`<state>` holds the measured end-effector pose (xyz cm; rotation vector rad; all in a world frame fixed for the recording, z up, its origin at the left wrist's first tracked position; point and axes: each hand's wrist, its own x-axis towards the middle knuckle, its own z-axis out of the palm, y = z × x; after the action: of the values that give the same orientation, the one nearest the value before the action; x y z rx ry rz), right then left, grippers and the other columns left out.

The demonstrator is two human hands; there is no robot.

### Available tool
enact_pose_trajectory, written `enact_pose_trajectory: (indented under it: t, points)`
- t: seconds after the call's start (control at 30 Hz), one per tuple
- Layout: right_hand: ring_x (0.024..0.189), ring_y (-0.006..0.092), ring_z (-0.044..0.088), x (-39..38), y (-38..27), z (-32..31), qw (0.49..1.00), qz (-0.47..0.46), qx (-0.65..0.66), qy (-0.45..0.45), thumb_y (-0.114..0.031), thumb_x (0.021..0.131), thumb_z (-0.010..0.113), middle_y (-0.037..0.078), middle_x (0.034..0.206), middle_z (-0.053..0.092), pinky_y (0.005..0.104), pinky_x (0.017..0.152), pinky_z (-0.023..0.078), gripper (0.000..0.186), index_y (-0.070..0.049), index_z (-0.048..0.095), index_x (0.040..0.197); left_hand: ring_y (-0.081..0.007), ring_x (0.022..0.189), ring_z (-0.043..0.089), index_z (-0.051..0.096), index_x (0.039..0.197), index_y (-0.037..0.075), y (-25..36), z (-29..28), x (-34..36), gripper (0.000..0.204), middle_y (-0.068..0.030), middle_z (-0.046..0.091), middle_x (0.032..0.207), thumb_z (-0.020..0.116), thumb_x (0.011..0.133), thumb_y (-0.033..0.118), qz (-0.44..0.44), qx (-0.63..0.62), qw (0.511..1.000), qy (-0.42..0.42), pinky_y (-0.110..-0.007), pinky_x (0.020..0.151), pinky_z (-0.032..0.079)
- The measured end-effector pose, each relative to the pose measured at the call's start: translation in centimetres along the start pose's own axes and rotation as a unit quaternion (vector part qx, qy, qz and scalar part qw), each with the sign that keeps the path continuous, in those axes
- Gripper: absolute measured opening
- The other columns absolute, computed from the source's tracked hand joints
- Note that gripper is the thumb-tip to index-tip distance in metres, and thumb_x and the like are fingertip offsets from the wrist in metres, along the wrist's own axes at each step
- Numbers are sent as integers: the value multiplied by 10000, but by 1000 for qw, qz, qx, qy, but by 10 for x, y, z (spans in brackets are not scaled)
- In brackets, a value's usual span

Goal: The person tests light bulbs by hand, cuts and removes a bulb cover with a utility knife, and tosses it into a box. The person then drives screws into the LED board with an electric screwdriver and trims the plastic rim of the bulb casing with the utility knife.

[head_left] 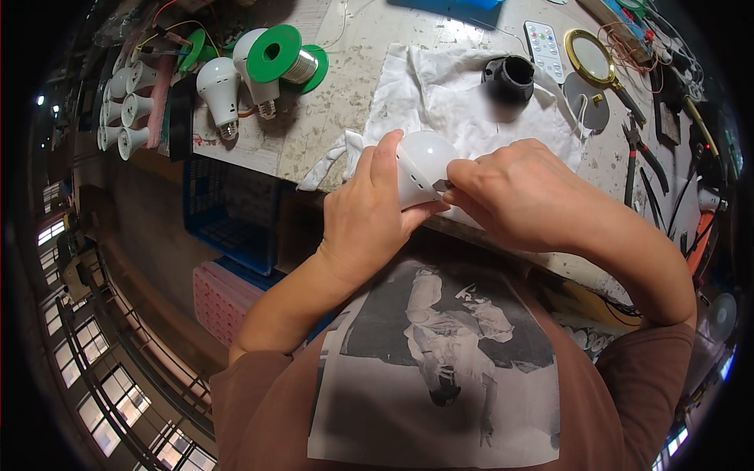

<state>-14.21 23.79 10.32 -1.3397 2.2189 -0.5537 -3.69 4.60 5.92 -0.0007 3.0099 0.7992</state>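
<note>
Near the table's front edge, my left hand (365, 204) is wrapped round a white LED light bulb (428, 153), thumb underneath and fingers along its side. The bulb's round dome faces up and away from me, and small slots show in the collar below it. My right hand (522, 192) is closed in a pinch at the bulb's right side. A small flat grey metal piece (442, 186) sticks out of that pinch and meets the bulb near the dome's seam. The rest of the piece is hidden by my fingers, so its kind cannot be made out.
A white cloth (424, 86) carries a black cylindrical holder (510, 82). To the right lie a remote control (545, 51), a magnifying glass (589, 59) and pliers (632, 149). Leftward stand two bulbs (218, 86) and a green solder spool (275, 55). A blue crate (232, 239) sits below the edge.
</note>
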Motion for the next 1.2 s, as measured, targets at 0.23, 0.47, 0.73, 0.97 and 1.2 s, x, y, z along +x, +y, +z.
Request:
enact_pose_trajectory:
  t: [0.23,0.47,0.73,0.97,1.2]
  points:
    - [664,420,641,0,0,-3,993,45,104,-22,-257,966,604,209,681,642,507,637,495,258,-29,646,853,-373,1030,678,458,1367,40,-11,2,5,903,-181,669,1166,920,655,349,46,-51,998,10,-429,821,560]
    - [684,414,646,0,2,-1,986,38,162,-19,-240,969,592,200,693,645,506,645,493,246,-28,641,854,-368,1039,678,460,1375,60,-14,0,6,905,-167,670,1186,925,649,338,28,-55,998,-15,-424,839,557]
    - [744,416,650,-3,-2,4,993,35,115,3,-197,963,577,209,772,662,509,689,497,201,-13,637,909,-381,1066,663,458,1385,70,-17,-1,8,904,-168,662,1205,925,654,326,30,-74,997,-24,-442,867,545]
    - [746,426,643,-8,11,8,980,-23,189,59,-178,956,585,209,788,665,510,690,496,183,-3,622,921,-382,1078,663,477,1370,63,-15,-10,16,873,-184,673,1184,923,667,327,-52,-139,986,-83,-429,885,542]
    - [745,422,658,-3,2,6,993,22,113,31,-177,948,597,220,774,668,510,681,505,187,6,623,916,-381,1075,664,479,1371,57,-15,-7,14,882,-191,677,1177,925,666,344,-12,-109,992,-55,-429,895,538]
